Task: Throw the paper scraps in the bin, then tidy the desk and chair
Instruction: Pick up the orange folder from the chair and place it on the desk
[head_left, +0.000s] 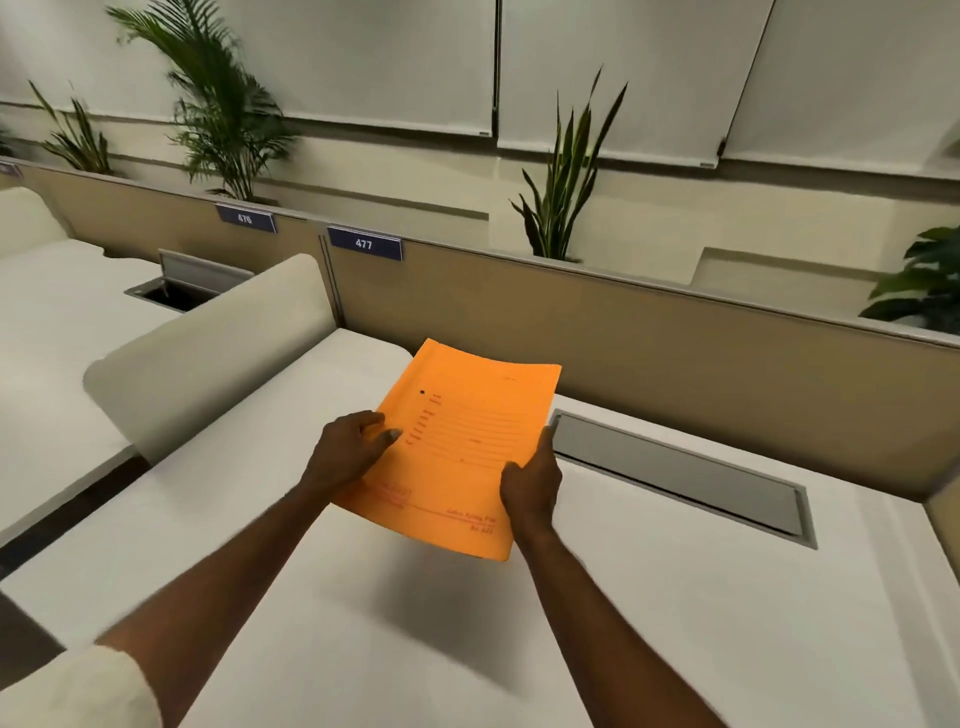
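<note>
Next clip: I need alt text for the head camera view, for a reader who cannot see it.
Both hands hold an orange folder just above a white desk, the left hand on its left edge and the right hand on its right edge. A closed grey cable hatch lies to the right, and a beige partition labelled 477 stands behind, with plants beyond.

desk (363, 623) clear ahead, partition (649, 338) behind

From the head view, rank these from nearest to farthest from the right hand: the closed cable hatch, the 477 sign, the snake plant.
From the right hand:
1. Closed cable hatch, set in the desk just to its right.
2. 477 sign, on the partition, up and left.
3. Snake plant, behind the partition.
</note>
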